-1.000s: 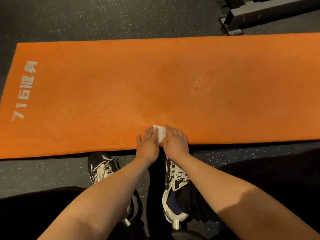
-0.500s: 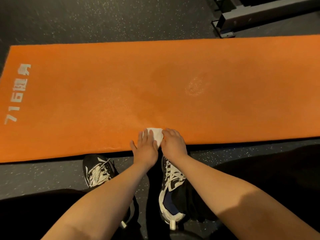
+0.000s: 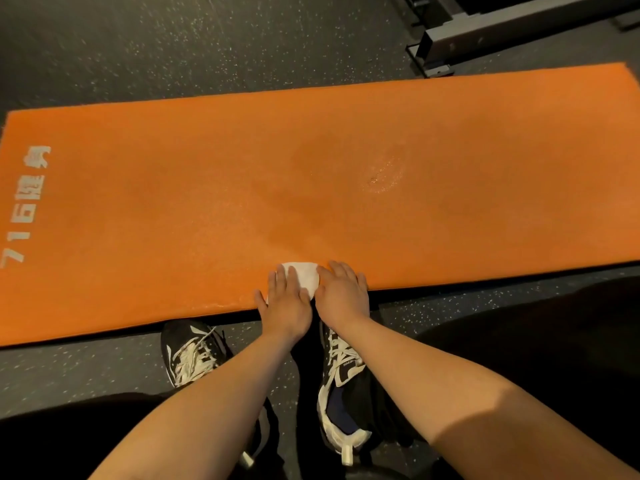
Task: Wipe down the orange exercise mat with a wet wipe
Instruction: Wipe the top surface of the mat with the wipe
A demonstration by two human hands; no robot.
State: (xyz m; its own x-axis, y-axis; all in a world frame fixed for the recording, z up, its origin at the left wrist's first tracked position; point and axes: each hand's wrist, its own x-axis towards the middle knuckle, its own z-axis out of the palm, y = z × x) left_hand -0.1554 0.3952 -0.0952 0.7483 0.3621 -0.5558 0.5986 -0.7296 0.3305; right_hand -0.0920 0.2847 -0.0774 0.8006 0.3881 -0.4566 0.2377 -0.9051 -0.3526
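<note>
1. The orange exercise mat (image 3: 207, 168) lay unrolled flat on the dark speckled floor (image 3: 138, 46), its long side across the view. White lettering (image 3: 29, 202) sat at its left end. Lying flat probably left the whole top face open to wiping.
2. The wet wipe (image 3: 304, 273), white and bunched into a small pad, sat on the mat just inside the near edge, partly under both hands.
3. The left hand (image 3: 285, 303) lay flat with its fingers straight and close together over the wipe's left part. It gripped nothing and only pressed down. I judged that the flat palm spread the pressure and kept the pad from rolling.
4. The right hand (image 3: 343, 292) lay beside it, touching or nearly touching. Its fingers were extended with a slight bend and rested on the wipe's right edge and the mat. It pinched nothing. The two hands together probably gave a firmer push.
5. Two black-and-white trainers, the left shoe (image 3: 190, 353) and the right shoe (image 3: 341, 393), stood on the floor just off the near edge. They were likely kept off the mat to spare the cleaned surface.
6. A glistening patch (image 3: 384, 174) showed right of centre, with a darker tone around it. By that sign the middle looked damp. Whether the two ends had been wiped could not be told.
7. A grey equipment frame (image 3: 485, 29) stood on the floor near the mat's far right corner.
</note>
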